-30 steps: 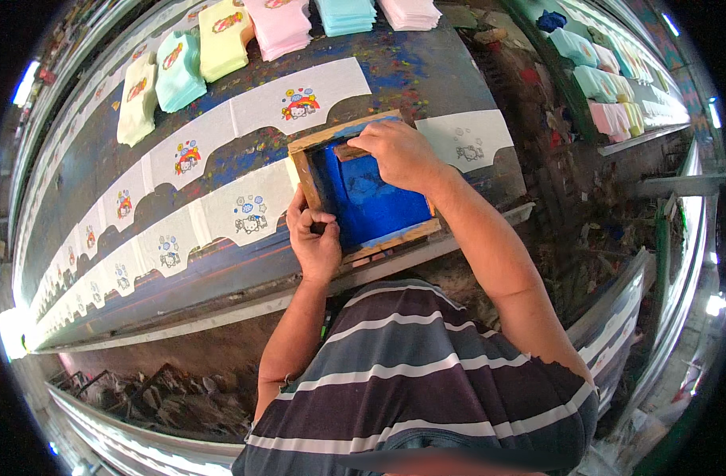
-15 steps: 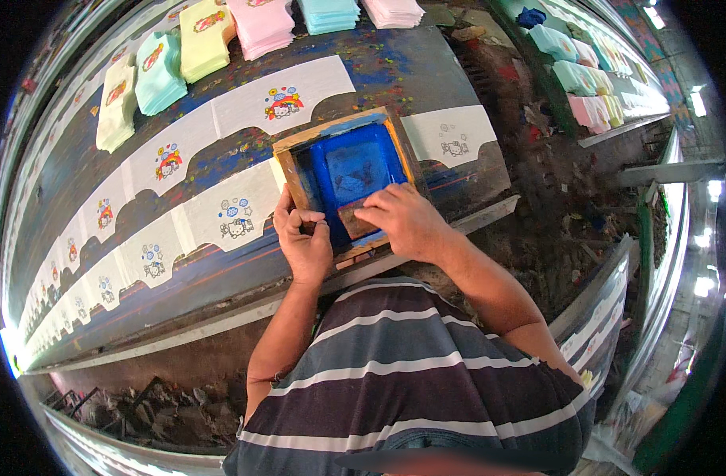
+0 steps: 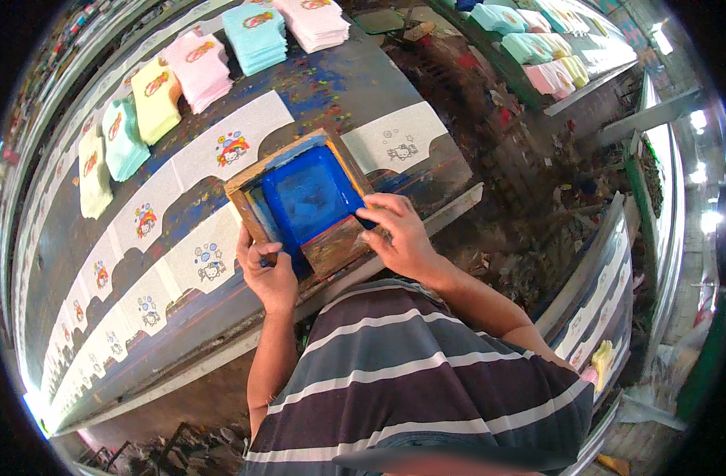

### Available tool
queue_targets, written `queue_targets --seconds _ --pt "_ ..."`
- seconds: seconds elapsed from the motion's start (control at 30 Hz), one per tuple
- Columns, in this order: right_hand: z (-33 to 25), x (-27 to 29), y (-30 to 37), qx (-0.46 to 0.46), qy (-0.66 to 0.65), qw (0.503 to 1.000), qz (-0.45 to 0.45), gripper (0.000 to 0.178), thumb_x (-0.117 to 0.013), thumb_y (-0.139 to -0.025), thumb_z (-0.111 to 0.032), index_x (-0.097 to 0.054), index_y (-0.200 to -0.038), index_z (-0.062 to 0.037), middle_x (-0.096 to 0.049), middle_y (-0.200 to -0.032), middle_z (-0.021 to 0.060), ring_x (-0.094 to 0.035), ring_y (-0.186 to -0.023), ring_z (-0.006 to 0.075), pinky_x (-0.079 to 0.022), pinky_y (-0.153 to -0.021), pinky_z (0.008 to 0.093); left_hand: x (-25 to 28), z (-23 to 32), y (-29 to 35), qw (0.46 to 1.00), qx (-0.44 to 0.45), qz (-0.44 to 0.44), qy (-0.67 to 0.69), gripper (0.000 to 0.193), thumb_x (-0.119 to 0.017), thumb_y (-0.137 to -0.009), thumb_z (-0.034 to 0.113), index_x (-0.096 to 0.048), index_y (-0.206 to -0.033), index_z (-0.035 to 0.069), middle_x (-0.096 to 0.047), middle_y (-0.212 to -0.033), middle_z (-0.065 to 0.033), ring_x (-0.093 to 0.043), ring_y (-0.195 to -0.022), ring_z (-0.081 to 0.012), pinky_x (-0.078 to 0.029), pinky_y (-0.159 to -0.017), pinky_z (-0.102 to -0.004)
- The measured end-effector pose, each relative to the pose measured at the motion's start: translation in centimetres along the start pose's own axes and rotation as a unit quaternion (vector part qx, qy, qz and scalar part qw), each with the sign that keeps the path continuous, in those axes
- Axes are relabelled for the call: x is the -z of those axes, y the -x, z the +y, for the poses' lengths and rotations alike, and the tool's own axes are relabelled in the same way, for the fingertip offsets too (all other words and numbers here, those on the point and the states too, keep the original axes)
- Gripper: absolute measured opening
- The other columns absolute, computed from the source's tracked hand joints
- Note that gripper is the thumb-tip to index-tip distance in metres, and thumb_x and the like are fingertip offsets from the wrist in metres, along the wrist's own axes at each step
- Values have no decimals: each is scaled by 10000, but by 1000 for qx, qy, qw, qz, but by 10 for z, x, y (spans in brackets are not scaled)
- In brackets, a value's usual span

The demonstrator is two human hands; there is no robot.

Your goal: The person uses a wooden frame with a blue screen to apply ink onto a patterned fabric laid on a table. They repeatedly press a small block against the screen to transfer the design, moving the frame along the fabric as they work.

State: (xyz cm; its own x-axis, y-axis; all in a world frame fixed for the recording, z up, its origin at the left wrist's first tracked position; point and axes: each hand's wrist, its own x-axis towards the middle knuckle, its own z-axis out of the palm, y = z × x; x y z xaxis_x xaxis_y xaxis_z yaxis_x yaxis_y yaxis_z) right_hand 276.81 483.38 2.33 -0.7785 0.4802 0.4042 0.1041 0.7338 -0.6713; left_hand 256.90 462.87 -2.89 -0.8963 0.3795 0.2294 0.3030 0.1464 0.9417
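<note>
A wooden screen printing frame [image 3: 240, 187] lies over the row of white fabric pieces near the table's front edge, its mesh covered in wet blue ink [image 3: 309, 194]. Across the frame's near end rests a squeegee [image 3: 335, 244] with a wooden block. My left hand [image 3: 269, 274] is closed on the frame's left side by the near corner. At the right side, the fingers of my right hand [image 3: 401, 238] curl over the rim beside the squeegee's end. A white piece [image 3: 208, 258] to the left carries blue flowers; another piece [image 3: 398, 139] to the right shows grey outlines only.
Stacks of printed pastel pieces [image 3: 196, 67] stand along the far part of the long, paint-stained table [image 3: 315, 95]. More stacks [image 3: 529, 47] sit on another table at the upper right. A debris-strewn floor gap [image 3: 498, 182] runs between the tables.
My right hand has left the squeegee and taken the frame's right rim. The squeegee now lies flat at the near end. The view has shifted, with the table scene turned somewhat.
</note>
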Motion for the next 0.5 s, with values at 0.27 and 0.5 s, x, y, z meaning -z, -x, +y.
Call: queue_targets --seconds 0.27,0.5 --pt "73 55 24 -121 -147 981 44 422 -829 -1006 -73 -771 -1422 -31 -747 -1460 183 -701 -1377 369 -537 -1196 462 -76 38 8 995 -91 8 -31 300 -748 -836 -153 -708 -948 121 -530 -1765 -267 -538 -1621 -431 -465 -1279 -500" --pt "152 129 23 -113 -164 980 24 436 -831 -985 -64 -777 -1417 -39 -753 -1471 171 -690 -1397 364 -512 -1224 473 -181 47 15 997 -74 -3 -13 278 -748 -828 -156 -714 -943 95 -547 -1762 -277 -532 -1626 -430 -434 -1298 -498"
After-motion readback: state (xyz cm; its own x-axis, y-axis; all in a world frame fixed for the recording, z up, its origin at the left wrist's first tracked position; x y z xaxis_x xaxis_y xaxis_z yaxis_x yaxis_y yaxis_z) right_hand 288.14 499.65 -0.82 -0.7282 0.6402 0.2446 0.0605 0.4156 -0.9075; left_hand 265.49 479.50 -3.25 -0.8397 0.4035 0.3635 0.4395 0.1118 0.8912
